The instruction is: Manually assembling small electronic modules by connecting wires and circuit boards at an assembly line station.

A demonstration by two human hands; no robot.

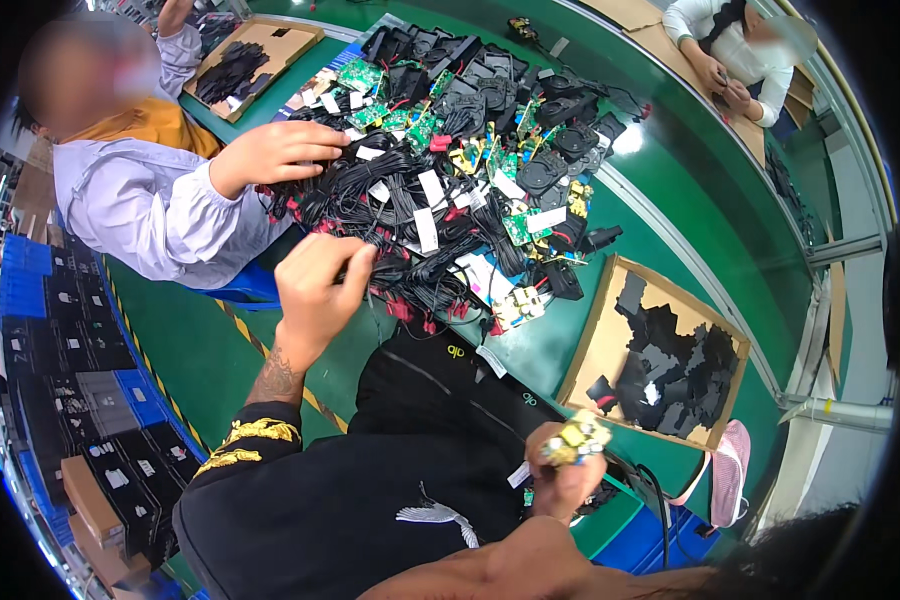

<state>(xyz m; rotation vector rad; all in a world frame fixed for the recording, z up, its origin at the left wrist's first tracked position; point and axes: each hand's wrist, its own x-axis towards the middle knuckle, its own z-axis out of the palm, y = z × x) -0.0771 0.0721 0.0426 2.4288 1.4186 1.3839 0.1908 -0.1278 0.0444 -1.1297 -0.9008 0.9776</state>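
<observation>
My left hand (pixel 318 285) reaches into a big tangle of black cables (pixel 390 215) with red ends and white tags on the green table; its fingers pinch a cable at the pile's near edge. Low in the view, over my lap, my right hand (pixel 567 472) is closed around a small circuit board with yellow parts (pixel 577 436); a black cable trails from it. Green circuit boards (pixel 515 225) and black plastic housings (pixel 545 170) lie mixed in the pile behind the cables.
A co-worker in a lilac sleeve at the left rests a hand (pixel 270 155) on the same pile. A cardboard tray of black parts (pixel 660 360) sits at the right, another tray (pixel 255 55) far left. A second person (pixel 725 55) sits across. Blue crates (pixel 60 330) line the left.
</observation>
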